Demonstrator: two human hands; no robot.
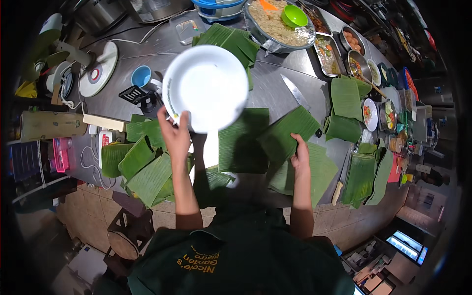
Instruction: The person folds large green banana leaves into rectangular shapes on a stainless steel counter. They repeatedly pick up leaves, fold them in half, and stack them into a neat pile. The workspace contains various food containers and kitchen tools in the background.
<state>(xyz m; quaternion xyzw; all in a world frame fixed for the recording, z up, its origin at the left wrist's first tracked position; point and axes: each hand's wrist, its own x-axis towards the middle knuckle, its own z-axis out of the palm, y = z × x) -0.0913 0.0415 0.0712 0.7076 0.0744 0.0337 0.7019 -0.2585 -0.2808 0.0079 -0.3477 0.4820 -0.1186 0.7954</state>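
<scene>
My left hand (176, 138) grips the near left rim of a white plate or shallow bowl (206, 88), held above the steel table. In my right hand (300, 153) is a cut piece of banana leaf (291, 132). Below it lie more leaf pieces (320, 169). A dark green leaf piece (243, 147) lies flat between my hands, partly in shadow, beside a white surface (211, 149) half hidden by the plate. Left of it, several leaf pieces (151, 180) are heaped at the near edge. Another leaf pile (228, 40) shows behind the plate.
A knife blade (295, 90) points away beyond the right-hand leaf; another knife (337, 191) lies farther right. At the back stands a large bowl of rice (273, 37) with a green bowl (294, 16). A blue cup (141, 76) and a black slotted spatula (133, 96) stand left of the plate.
</scene>
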